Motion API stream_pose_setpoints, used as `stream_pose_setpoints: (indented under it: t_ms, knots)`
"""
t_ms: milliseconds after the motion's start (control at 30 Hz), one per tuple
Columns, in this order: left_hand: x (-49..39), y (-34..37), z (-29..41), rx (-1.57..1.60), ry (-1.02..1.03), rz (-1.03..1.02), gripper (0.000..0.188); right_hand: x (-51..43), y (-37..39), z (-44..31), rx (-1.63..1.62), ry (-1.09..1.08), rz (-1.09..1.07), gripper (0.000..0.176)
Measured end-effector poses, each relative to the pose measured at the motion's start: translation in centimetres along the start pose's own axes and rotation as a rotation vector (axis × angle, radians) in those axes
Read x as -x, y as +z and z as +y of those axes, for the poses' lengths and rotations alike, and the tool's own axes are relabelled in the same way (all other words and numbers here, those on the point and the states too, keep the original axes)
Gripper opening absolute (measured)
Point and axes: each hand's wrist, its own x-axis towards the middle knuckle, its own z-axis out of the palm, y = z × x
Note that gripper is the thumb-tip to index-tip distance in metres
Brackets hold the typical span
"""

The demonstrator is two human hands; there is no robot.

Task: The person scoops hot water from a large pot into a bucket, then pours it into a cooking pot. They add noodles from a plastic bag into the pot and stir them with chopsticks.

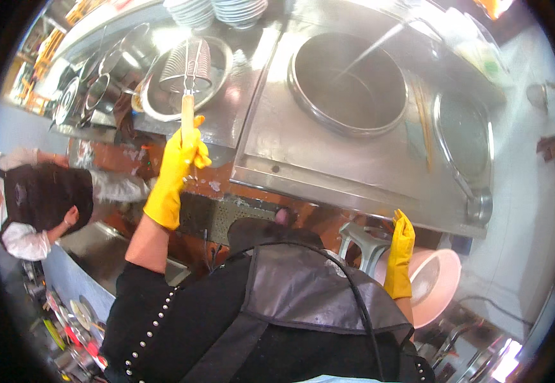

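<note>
My left hand [184,151], in a yellow rubber glove, is closed around the wooden handle [188,111] of a deep wire-mesh noodle strainer [186,67]. The strainer's basket is over a round metal basin [152,106] on the steel counter. My right hand [402,244], gloved in yellow too, is at the front edge of the steel stove top [277,143]. Its fingers point forward and I see nothing in them; whether they touch the edge is unclear. Ahead, a large round pot [354,124] is set in the stove top, with a pale, water-like streak slanting into it.
Stacked bowls [241,12] stand at the back. Long chopsticks [422,122] lie right of the pot, near a second round well [464,134] and a metal dipper [479,206]. A pink bucket [445,297] and plastic stool [366,244] are low right. Another person [47,196] is at left.
</note>
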Motion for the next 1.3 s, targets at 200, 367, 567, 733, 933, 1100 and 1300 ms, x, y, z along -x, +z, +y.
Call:
stream_pose_setpoints:
  t_ms: [200, 367, 567, 733, 933, 1100, 1300]
  knots:
    - [-0.7, 7.6, -2.0, -0.111, 0.046, -0.123, 0.049, 6.1, -1.2, 1.8, 0.033, -0.005, 0.019, 0.033]
    - [-2.2, 10.4, -6.9, -0.314, 0.073, -0.116, 0.044, 14.3, -5.0, 3.5, 0.294, -0.004, 0.144, 0.033]
    - [-4.8, 10.7, -13.0, -0.678, 0.053, -0.128, 0.030, 27.8, -7.0, 5.7, -0.336, 0.409, 0.510, 0.046]
    - [-5.7, 11.2, -13.5, -1.272, 0.490, -0.227, 0.059, 34.9, -9.0, 8.2, -0.264, 0.415, 0.706, 0.058]
    - [2.2, 20.4, -15.9, -1.403, 1.042, -0.193, 0.059, 47.9, -13.2, 13.2, -0.717, 0.820, 0.653, 0.068]
    - [11.0, 35.2, -15.7, -1.419, 1.110, -0.775, 0.029, 57.8, -16.4, 22.0, -1.039, 0.713, 0.928, 0.070]
    - [7.7, 46.9, -13.5, -1.079, 0.694, -0.809, 0.047, 63.8, -15.2, 18.9, -0.685, 0.766, 0.959, 0.054]
